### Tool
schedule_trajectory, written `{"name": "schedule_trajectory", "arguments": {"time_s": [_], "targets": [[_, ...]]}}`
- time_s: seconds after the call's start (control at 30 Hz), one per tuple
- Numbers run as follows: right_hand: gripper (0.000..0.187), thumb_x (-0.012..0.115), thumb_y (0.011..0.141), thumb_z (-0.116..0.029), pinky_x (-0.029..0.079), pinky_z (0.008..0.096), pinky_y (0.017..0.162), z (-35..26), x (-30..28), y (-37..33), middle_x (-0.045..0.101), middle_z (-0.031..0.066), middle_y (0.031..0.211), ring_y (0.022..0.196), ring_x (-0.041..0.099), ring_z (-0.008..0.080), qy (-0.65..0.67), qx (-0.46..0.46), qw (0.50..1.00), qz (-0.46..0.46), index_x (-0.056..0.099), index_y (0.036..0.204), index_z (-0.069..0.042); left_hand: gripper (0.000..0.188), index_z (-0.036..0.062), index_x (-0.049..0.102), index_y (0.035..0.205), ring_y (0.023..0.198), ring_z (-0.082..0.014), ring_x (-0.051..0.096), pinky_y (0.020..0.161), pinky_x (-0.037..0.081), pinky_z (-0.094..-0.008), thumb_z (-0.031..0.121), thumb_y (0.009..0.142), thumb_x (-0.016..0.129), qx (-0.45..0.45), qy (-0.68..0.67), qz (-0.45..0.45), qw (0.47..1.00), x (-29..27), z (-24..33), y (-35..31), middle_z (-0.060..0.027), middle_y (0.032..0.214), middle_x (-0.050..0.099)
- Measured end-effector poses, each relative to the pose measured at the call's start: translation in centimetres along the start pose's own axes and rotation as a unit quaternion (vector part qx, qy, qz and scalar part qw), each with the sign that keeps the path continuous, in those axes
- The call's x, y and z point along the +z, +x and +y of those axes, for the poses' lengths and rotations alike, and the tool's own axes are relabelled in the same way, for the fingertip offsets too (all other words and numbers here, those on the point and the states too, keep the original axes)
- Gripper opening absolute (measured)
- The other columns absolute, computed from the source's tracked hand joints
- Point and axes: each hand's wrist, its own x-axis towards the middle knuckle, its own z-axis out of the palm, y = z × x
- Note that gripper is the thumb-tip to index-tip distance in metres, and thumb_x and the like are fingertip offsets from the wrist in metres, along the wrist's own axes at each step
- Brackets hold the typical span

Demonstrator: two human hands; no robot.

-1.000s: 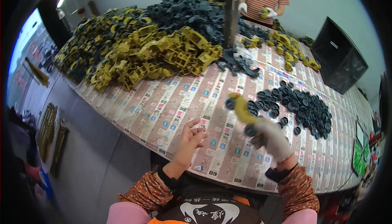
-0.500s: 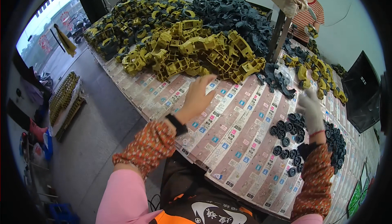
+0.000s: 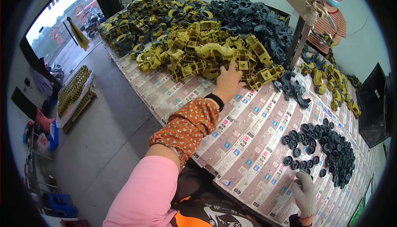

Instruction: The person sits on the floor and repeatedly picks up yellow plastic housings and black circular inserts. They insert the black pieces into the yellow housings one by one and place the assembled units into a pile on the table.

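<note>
Grip check: left hand (image 3: 228, 83) at yellow parts (image 3: 215, 52), gloved right hand (image 3: 304, 194) near black wheels (image 3: 329, 147).
Left fingers spread at the heap's near edge, right fingers part bent; can't tell if either has hold of anything. Yellow parts on far side of desk (image 3: 231, 141), dark parts (image 3: 253, 27) behind, wheels to the right.

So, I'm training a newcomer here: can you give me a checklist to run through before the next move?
1. Left hand at the yellow parts: ok, at the pile's near edge.
2. Left hand gripping a part: cannot tell.
3. Right hand gloved: ok.
4. Left hand gloved: not ok, bare.
5. Black wheels all in one heap: not ok, several lie apart.
6. Co-worker clear of both hands: ok, beyond the post.
</note>
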Motion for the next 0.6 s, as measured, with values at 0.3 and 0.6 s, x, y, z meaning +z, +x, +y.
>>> {"name": "schedule_trajectory", "arguments": {"time_s": [0.3,0.6], "targets": [[0.035,0.068,0.094,-0.005,0.053,0.0318,0.088,3.2,-0.4,-3.5,0.068,0.0086,0.108,0.096,0.066,0.0166,0.094,0.054,0.992,0.058,0.066,0.128,0.004,0.027,0.0063,0.055,0.088,0.089,-0.0282,0.058,0.076,0.051,-0.0438,0.020,0.090,0.078,0.046,-0.205,-0.059,0.976,-3.1,0.8,-8.9,-0.0114,0.102,0.050],[0.030,0.066,0.100,-0.008,0.056,0.0337,0.090,3.1,-0.5,-4.3,0.075,0.0143,0.114,0.100,0.071,0.0205,0.048,0.016,0.994,0.097,0.067,0.129,0.002,0.037,0.0095,0.047,0.120,0.106,-0.0144,0.059,0.085,0.056,-0.0316,0.009,0.093,0.073,-0.062,-0.404,-0.319,0.855,-6.2,4.9,-16.0,-0.0030,0.118,0.052]]}}
